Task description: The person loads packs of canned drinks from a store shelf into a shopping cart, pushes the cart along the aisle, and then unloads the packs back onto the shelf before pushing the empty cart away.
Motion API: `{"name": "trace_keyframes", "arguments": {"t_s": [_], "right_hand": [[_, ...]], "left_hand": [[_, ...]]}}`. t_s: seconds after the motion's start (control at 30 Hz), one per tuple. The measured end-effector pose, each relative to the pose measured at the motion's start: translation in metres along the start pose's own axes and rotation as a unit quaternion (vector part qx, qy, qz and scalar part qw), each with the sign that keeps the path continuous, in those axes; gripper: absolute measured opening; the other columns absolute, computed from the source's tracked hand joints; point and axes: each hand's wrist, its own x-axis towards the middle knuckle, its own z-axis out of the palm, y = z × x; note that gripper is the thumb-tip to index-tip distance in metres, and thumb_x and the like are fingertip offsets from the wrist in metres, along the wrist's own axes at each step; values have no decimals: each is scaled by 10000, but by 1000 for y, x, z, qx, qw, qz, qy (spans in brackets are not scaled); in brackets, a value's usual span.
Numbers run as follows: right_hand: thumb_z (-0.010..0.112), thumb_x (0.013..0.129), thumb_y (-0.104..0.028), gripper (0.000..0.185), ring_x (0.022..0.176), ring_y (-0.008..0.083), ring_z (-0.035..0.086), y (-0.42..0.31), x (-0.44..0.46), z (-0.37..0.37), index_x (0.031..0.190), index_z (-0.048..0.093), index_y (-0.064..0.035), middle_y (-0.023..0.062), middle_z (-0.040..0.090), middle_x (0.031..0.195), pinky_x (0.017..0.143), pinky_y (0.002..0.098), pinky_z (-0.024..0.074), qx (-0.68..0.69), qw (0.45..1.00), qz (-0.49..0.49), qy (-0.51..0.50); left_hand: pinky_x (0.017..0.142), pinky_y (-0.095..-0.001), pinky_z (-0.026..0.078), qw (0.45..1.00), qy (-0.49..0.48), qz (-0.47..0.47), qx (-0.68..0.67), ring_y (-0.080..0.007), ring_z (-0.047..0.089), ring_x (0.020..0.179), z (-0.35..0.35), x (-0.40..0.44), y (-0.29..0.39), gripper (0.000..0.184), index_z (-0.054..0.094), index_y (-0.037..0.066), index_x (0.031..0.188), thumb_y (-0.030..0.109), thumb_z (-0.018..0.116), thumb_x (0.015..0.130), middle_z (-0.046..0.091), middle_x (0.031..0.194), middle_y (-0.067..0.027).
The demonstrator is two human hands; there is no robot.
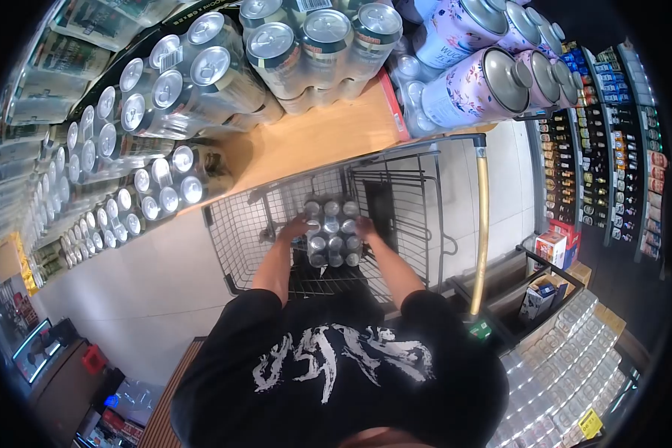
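A shrink-wrapped pack of cans point(333, 237) is between my hands, low in front of my body, can ends facing up. My left hand point(299, 226) presses on its left side, and my right hand point(364, 227) on its right side. Fingers are partly hidden against the pack. Around and beneath it is the dark wire shopping cart point(235, 224); I cannot tell whether the pack rests on the cart's bottom. The cart's gold-coloured handle bar point(481, 231) stands to the right of my right arm.
Stacked packs of cans point(194, 82) and floral metal kegs point(474, 88) sit on a wooden display point(321, 138) ahead. Bottle shelves point(582, 157) line the far right. More wrapped cans point(567, 358) are at lower right; a monitor point(33, 349) is at lower left.
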Motion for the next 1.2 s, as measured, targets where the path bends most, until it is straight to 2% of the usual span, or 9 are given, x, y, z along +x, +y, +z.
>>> {"name": "trace_keyframes", "arguments": {"t_s": [0.17, 0.37, 0.57, 0.63, 0.73, 0.8, 0.97, 1.07, 1.2], "right_hand": [[622, 823, -255, 452, 1026, 360, 623, -22, -30, -16, 1226, 532, -69, 201, 642, 1108, 865, 409, 493, 173, 967, 51, 179], [583, 889, -79, 407, 880, 184, 647, -79, -113, -108, 1284, 489, -68, 114, 646, 1043, 768, 306, 505, 307, 918, -84, 236], [503, 932, -19, 326, 850, 131, 630, -88, -216, -172, 1258, 498, -30, 91, 588, 1163, 699, 238, 494, 365, 844, -210, 333], [493, 940, -12, 300, 765, 110, 606, -80, -241, -190, 1240, 505, -18, 82, 596, 1144, 640, 221, 467, 398, 788, -242, 402], [488, 954, -24, 250, 623, 50, 512, -56, -289, -215, 1201, 522, -3, 70, 602, 1106, 512, 185, 387, 470, 757, -235, 388], [483, 961, -38, 224, 598, 18, 467, -62, -335, -247, 1175, 546, -18, 65, 604, 1084, 463, 170, 334, 414, 739, -261, 464], [549, 946, -138, 211, 621, 115, 588, -15, -360, -290, 1134, 572, -45, 90, 654, 884, 554, 264, 467, 38, 726, -201, 657], [627, 900, -253, 323, 626, 181, 652, 54, -355, -271, 1134, 564, -39, 100, 663, 761, 619, 330, 515, 58, 875, -71, 475], [695, 834, -353, 380, 550, 179, 648, 67, -365, -214, 1022, 591, -40, 100, 651, 667, 580, 339, 524, 105, 921, 45, 372]], "left_hand": [[879, -388, 478, 999, -5, 11, 34, -301, 531, 1174, -6, -34, 38, 897, 330, 74, 1436, 459, 738, 737, 493, 1348, -200], [1018, -379, 381, 990, -17, 43, 137, -332, 520, 1192, -10, -72, 25, 641, 470, 26, 1334, 483, 525, 888, 517, 1335, -187], [1102, -375, 310, 987, 25, -13, 156, -303, 342, 1362, -11, -143, -47, 730, 373, 88, 1432, 515, 549, 867, 420, 1438, -155], [1130, -401, 266, 969, 44, -105, 219, -305, 292, 1386, -8, -172, -76, 668, 394, 179, 1428, 517, 535, 869, 417, 1435, -173], [1116, -612, 152, 929, 92, -178, 312, -309, 206, 1419, 26, -225, -98, 571, 422, 259, 1410, 521, 434, 903, 358, 1489, -95], [1114, -639, 108, 933, 85, -199, 286, -329, 170, 1430, 39, -244, -120, 570, 426, 234, 1410, 521, 351, 924, 339, 1504, -56], [1122, -622, 122, 926, 194, -148, 287, -306, 150, 1437, 73, -254, -130, 535, 443, 233, 1400, 479, 232, 975, 290, 1528, -42], [1128, -541, 202, 926, 205, -124, 291, -317, 265, 1396, 70, -258, -133, 551, 504, 202, 1356, 512, 281, 959, 375, 1480, -79], [1125, -453, 252, 948, 172, -60, 260, -331, 371, 1330, 58, -270, -129, 570, 556, 166, 1305, 540, 325, 943, 493, 1373, -128]]}}
